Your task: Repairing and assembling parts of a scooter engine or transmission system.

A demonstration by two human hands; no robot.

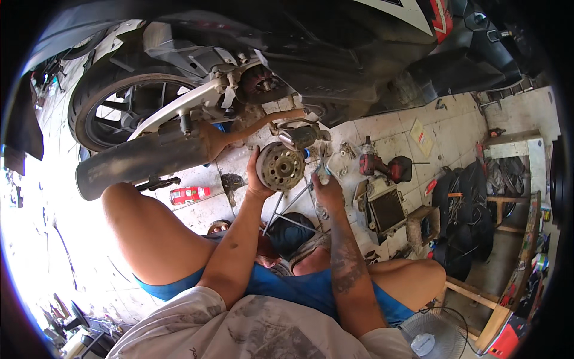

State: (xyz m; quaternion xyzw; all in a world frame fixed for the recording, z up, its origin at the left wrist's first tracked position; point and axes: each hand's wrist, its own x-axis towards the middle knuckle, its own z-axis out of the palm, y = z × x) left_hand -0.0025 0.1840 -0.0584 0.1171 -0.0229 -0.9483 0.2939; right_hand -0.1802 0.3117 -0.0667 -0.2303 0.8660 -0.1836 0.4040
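My left hand (pixel 257 179) is wrapped around the edge of a round, grimy metal flywheel (pixel 281 168) with several holes in its face. It is held up in front of the motorbike (pixel 341 60). Just to the right, my right hand (pixel 328 192) is closed on what look like pliers (pixel 323 169), blue at the grip, with the jaws pointing away from me. The tool and the flywheel appear apart. Behind the flywheel hangs the motorbike's metal footrest bracket (pixel 299 136). The opened side of the engine (pixel 261 84) shows beyond, to the left.
The exhaust muffler (pixel 131 157) and rear wheel (pixel 119 113) stand at the left. On the tiled floor lie a red can (pixel 189 194), a red cordless driver (pixel 385 164), a radiator (pixel 385 210) and a metal cover (pixel 342 161). A wooden frame (pixel 502 311) and a fan (pixel 430 335) are at the right.
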